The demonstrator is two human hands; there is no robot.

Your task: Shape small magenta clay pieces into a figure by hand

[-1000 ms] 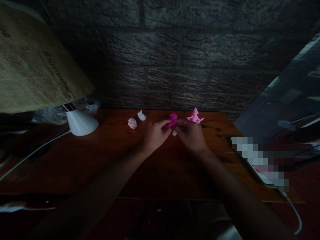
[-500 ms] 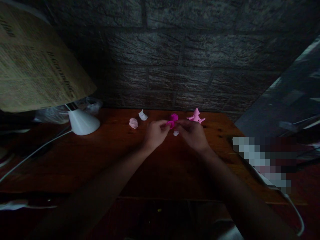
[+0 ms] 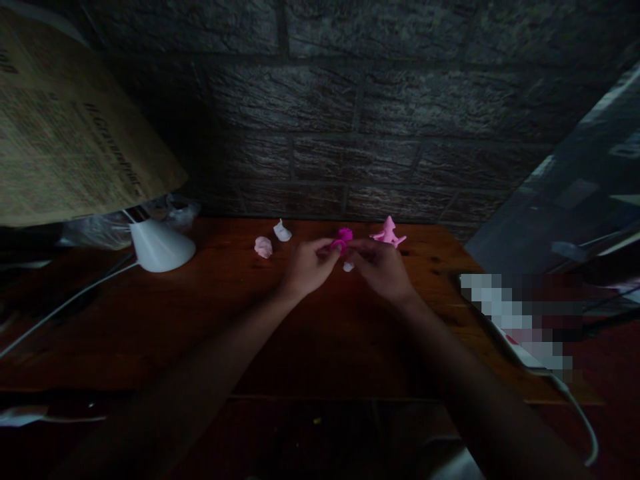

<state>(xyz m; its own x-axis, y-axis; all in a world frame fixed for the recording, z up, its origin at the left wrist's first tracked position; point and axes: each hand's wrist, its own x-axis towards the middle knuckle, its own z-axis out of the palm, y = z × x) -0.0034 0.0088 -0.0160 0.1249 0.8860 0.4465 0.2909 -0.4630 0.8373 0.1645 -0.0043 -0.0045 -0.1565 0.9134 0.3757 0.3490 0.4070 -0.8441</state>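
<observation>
A small bright magenta piece point(image 3: 345, 233), soft-looking like modelling clay, is pinched between my two hands above the wooden table. My left hand point(image 3: 311, 268) grips its left side between thumb and index finger, where a curved rim of magenta shows. From the right, my right hand point(image 3: 381, 268) pinches it too; its fingertips are partly hidden by the dim light. Just below the fingers is a small whitish lump point(image 3: 349, 267). Behind my right hand stands a pink pointed figure point(image 3: 389, 231) with arm-like parts spread sideways.
Left of my hands lie a pale pink lump point(image 3: 263, 247) and a white crumpled piece point(image 3: 282, 231). A lamp with a white base point(image 3: 163, 247) and newsprint shade point(image 3: 90, 147) stands at left, before clear plastic point(image 3: 100, 230). A brick wall point(image 3: 320, 107) rises behind the table point(image 3: 320, 360).
The whole view has shifted slightly, so things appear a little further left. Both hands keep their pinch on the magenta piece, whose lower part now looks more like a curved rim.
</observation>
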